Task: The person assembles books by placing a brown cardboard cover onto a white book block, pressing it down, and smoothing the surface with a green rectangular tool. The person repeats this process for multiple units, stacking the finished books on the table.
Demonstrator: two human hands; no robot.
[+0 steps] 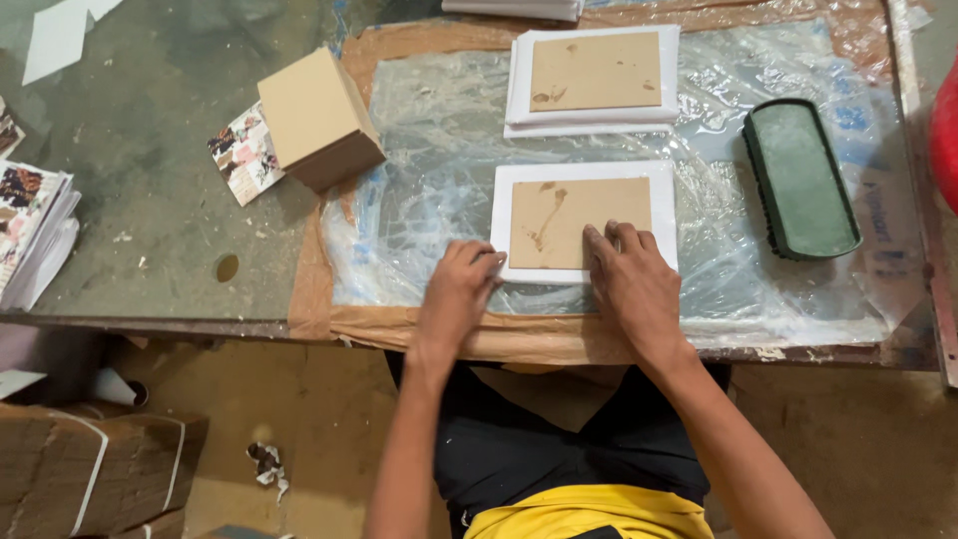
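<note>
the brown board [566,223] lies on a white sheet [584,221] at table centre, stiff, light, likely tacky. your left hand [457,289] curls at its seven o'clock corner; your right hand [631,281] presses flat, fingers spread, at five o'clock. grip the edges.

- Red object [946,135] cut off by the right edge; kind unclear.
- White stack [514,8] far side, cropped at the top.
- Right hand [631,284] hides the white sheet's [584,172] near right corner.
- Printed stack [30,230] left, partly out of frame.
</note>
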